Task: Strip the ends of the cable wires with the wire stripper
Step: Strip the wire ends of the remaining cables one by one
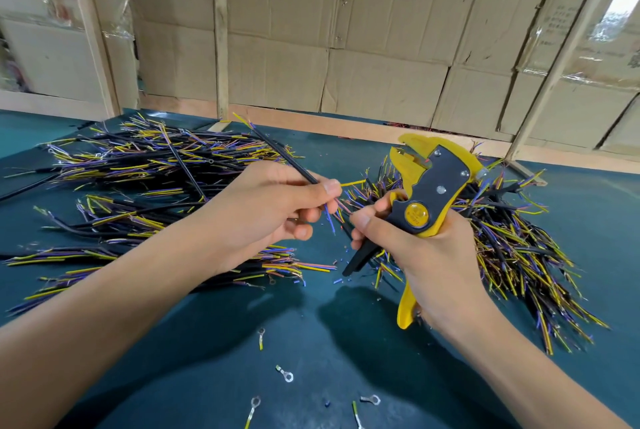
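Left of the wire stripper [431, 193]: heap of black-sheathed cables [149, 165] with yellow, purple and blue cores fanned at the ends, lying on the green mat [311, 342]. Probably the stock awaiting work, though which heap is finished cannot be told.

Just left of the stripper: left hand [273, 206], fingers curled, thumb and forefinger pinching one black cable [287, 158] near its end. Sheath running up and away over the left heap. From the pinch, a yellow core [353, 182] pointing straight at the stripper head but not reaching it; purple and blue cores [330, 220] drooping below the fingertips.

Stripper itself: yellow and black, upright, head uppermost, jaws apart and nothing between them. Right hand [415, 248] wrapped round the handles, thumb near the pivot.

Step in hand, judged: feeding one core into the jaws. To do well: separate a single core from the rest, keep it straight, pinch close behind the end so it cannot buckle, seat it square across the blades, squeeze fully once. Keep the drooping cores clear of the jaws or two get cut together.

Below the stripper, on the mat: loose ring terminals [285, 375] and small coloured insulation offcuts.

Right of the stripper: second heap [512, 241], same cable type, ends splayed outward, partly hidden by the right hand.
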Available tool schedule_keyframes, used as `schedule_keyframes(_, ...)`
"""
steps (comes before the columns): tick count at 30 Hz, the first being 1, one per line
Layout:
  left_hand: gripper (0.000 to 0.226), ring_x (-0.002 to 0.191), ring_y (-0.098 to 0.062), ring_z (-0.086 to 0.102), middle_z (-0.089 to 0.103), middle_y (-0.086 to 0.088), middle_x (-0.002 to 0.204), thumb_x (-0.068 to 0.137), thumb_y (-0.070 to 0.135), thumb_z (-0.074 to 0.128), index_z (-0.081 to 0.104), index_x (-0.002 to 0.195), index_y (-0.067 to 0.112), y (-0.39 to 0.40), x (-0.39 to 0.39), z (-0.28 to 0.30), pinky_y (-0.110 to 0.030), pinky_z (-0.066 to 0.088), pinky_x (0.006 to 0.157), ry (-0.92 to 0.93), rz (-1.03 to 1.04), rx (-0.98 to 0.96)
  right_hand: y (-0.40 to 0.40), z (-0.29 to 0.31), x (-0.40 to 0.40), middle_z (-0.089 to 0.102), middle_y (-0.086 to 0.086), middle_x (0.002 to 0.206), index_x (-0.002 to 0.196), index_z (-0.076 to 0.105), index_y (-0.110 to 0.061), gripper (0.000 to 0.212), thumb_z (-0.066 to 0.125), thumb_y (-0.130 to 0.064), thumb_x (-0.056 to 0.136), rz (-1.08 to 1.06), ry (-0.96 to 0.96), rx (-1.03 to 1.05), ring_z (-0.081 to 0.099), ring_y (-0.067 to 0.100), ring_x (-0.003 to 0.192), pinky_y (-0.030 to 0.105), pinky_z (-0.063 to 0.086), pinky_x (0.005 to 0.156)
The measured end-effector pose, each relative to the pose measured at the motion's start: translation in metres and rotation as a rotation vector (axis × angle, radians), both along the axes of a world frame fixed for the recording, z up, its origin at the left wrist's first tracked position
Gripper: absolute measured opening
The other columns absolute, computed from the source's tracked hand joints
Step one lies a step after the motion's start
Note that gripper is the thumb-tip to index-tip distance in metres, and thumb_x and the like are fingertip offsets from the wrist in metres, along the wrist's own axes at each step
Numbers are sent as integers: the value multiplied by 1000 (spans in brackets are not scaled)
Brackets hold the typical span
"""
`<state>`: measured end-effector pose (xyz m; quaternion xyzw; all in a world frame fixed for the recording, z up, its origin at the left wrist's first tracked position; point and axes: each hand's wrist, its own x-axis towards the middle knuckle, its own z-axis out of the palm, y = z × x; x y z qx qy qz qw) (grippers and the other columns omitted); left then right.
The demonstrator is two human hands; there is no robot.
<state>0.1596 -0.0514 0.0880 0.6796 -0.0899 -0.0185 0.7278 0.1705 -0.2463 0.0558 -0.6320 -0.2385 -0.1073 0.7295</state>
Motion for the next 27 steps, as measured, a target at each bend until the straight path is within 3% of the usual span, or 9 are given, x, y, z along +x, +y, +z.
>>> schedule_keyframes(4,22,60,-9,48,69,-6,81,81,23,70,73,84,1,7,2,5,-20,38,50,-54,89,-68,-1,0,-3,63,17,70,73,69,-9,9,71,-9,82,125,128,72,62,35,62,45,56,64)
schedule_keyframes(10,14,60,-9,47,67,-5,79,84,18,69,75,77,7,8,0,12,-19,36,49,-103,77,-202,3,-4,-9,62,23,72,74,72,-9,11,70,-12,84,305,243,1,65,41,65,49,57,65)
schedule_keyframes(17,19,60,-10,47,68,-6,79,84,17,69,71,90,-1,0,-5,14,-19,36,50,-158,98,-256,-2,-5,-7,61,23,73,79,67,-3,15,71,-17,84,411,211,17,65,43,67,52,56,66)
schedule_keyframes(22,27,61,-11,45,68,-7,80,81,20,69,70,93,-4,-10,-8,10,-20,35,50,-162,91,-244,-2,-10,-5,63,19,74,81,68,-9,18,76,-24,87,444,167,-20,66,42,67,54,55,67)
schedule_keyframes(25,22,61,-12,43,66,-6,78,85,17,68,69,91,-4,-15,-10,6,-21,33,51,-173,95,-229,-2,-11,-5,67,15,72,78,70,-14,20,76,-31,87,421,135,-65,67,42,65,68,50,67)
schedule_keyframes(27,16,61,-12,42,65,-7,77,89,13,67,69,88,-2,-17,-10,4,-22,32,51,-176,104,-224,-2,-11,-5,68,14,69,76,70,-15,16,73,-25,87,398,129,-77,67,42,62,70,48,67)
